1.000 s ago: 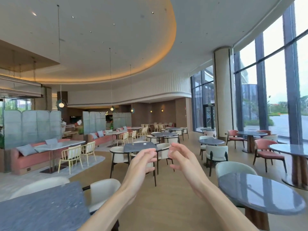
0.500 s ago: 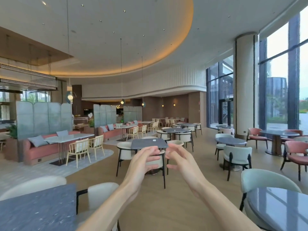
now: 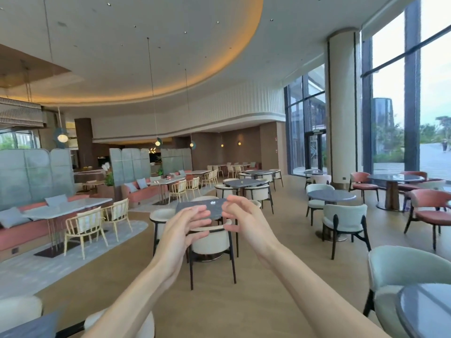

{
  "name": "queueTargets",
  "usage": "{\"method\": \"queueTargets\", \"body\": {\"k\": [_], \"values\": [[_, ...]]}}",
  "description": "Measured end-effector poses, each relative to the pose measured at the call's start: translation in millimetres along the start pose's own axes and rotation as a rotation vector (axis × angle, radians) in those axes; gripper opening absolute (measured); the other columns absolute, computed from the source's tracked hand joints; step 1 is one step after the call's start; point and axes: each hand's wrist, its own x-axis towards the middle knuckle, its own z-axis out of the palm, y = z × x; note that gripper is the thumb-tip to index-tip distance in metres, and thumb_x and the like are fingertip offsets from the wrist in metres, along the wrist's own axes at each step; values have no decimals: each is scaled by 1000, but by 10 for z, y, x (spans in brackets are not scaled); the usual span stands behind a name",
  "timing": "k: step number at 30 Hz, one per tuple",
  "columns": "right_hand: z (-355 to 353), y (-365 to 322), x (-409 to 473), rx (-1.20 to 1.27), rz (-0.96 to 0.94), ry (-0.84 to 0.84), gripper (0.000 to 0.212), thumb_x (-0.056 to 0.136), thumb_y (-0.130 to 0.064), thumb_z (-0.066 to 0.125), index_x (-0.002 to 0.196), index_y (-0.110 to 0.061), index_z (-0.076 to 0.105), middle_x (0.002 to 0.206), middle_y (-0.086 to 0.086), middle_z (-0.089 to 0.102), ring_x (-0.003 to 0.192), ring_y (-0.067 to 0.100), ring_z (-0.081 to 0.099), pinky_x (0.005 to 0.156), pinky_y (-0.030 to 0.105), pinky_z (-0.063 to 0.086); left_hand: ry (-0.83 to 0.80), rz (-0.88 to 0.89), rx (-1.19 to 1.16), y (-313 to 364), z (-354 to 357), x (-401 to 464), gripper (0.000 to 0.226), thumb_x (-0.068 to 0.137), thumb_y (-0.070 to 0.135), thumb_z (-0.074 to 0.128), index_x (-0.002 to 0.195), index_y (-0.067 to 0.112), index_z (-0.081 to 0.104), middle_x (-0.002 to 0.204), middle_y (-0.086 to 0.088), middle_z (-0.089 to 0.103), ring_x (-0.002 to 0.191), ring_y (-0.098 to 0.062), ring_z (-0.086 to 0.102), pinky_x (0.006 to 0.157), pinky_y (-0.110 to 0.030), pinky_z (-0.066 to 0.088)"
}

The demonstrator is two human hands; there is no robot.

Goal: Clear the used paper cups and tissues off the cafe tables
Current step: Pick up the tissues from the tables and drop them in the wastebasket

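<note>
Left hand (image 3: pixel 181 230): raised at centre frame, palm turned inward, fingers loosely bent and spread; it holds nothing.

Right hand (image 3: pixel 246 222): raised just beside the left at its 3 o'clock, not touching it, fingers loosely curled; it too holds nothing.

Square dark table (image 3: pixel 195 208): directly beyond both hands at 12 o'clock, partly hidden by the fingers, well out of reach.

Small white item (image 3: pixel 212 203): lies on that table top, showing in the gap between the hands. Probably a crumpled tissue; too small to tell for certain. This is the nearest candidate for clearing.

Cream chair (image 3: pixel 211 241): stands on the near side of that table, between the person and the white item.

Second dark table (image 3: pixel 244 183): farther off at 12 to 1 o'clock, carrying a tiny pale object of unknown kind.

Round grey table (image 3: pixel 330 196): at 2 o'clock, pale green chairs around it.

Pink bench (image 3: pixel 24 230) with marble-topped table (image 3: pixel 66 208): at 9 to 10 o'clock.

No paper cup can be made out on any table top.

Risks, as judged:
- The near chair blocks a straight approach; reaching over its back could leave the grasp short.
- A light tissue may slide or blow off under a hasty swipe.
- Distant items are small and easily overlooked, leaving tables uncleared.
</note>
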Motion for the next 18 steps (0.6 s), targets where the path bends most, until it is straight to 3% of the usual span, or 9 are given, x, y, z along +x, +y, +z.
{"method": "queueTargets", "body": {"k": [6, 18], "values": [[75, 793, 1282, 71, 15, -56, 44, 93, -31, 63, 135, -21, 56, 127, -2, 63, 118, 9, 61, 102, 39, 54, 45, -12, 43, -742, -100, 1113, 32, 103, 23, 48, 122, 6, 67, 118, -11, 73, 111, -23, 70, 101, -49, 53], [174, 1988, 4252, 186, 7, -214, 37, 98, -24, 60, 135, -21, 55, 122, -8, 63, 115, 7, 62, 103, 39, 53, 226, 46, 106, -1820, -308, 3955, 28, 102, 21, 49, 116, 6, 69, 113, -13, 75, 110, -28, 70, 97, -49, 55]]}}
